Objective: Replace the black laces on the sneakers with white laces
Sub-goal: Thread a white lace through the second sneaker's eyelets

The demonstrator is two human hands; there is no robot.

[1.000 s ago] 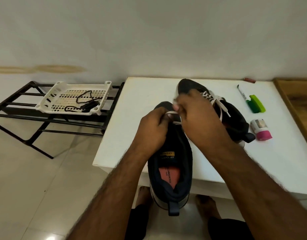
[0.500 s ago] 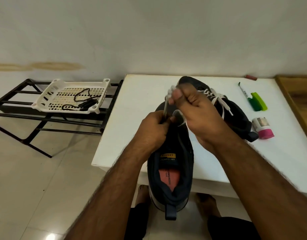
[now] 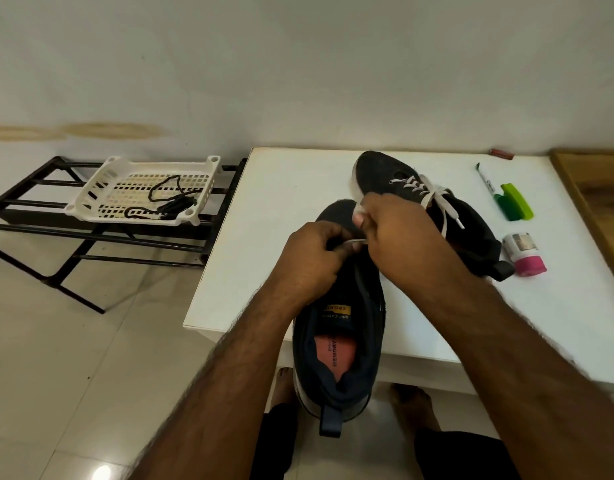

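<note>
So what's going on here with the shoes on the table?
A person is lacing the near sneaker, which overhangs the front edge of the white table. Both hands work over its front: the left hand and right hand each pinch a stretch of white lace between them. The far sneaker already has white laces tied in a bow. The black laces lie in a white basket on the black rack to the left.
</note>
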